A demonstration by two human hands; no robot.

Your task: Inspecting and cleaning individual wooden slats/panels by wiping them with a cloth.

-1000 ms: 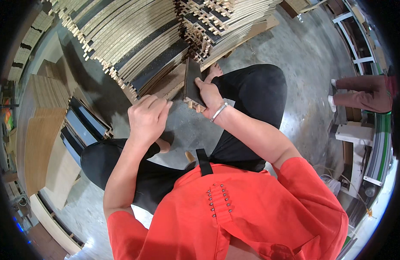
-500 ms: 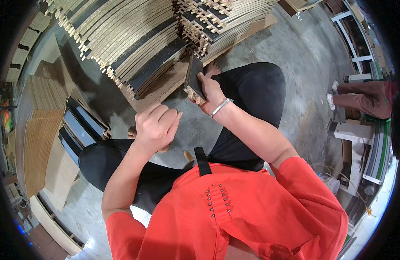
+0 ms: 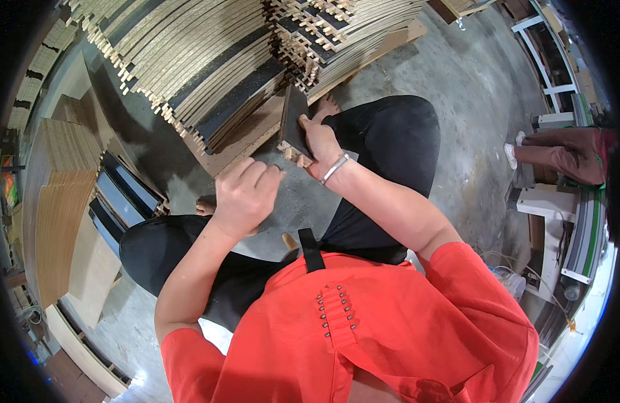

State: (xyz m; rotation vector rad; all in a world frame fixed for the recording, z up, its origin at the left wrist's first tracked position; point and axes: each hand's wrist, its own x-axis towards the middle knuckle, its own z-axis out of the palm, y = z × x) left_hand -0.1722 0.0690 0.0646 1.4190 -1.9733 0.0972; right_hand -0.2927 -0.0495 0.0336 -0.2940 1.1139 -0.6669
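Observation:
My right hand (image 3: 321, 144) grips a narrow dark board (image 3: 294, 117); its thumb lies on the upper face. Short light-wood dowels (image 3: 294, 154) stick out of the board's near end. Just left of that end is my left hand (image 3: 246, 195), curled into a fist with its knuckles up. Whatever it holds, if anything, is hidden inside the fingers. Beyond both hands rises a large stack of particleboard panels (image 3: 189, 54), some with dark faces and many with dowels along their ends.
Curved panels (image 3: 64, 208) are stacked on the left, beside blue-grey boards (image 3: 121, 195). A sheet of board (image 3: 246, 138) lies under the big stack. At the far right another person's legs (image 3: 558, 153) show near a long machine (image 3: 548, 201). Concrete floor (image 3: 471, 101) lies between.
The board in my right hand has shifted slightly left and turned, showing more of its doweled end. My left fist has moved a little right, closer to that end.

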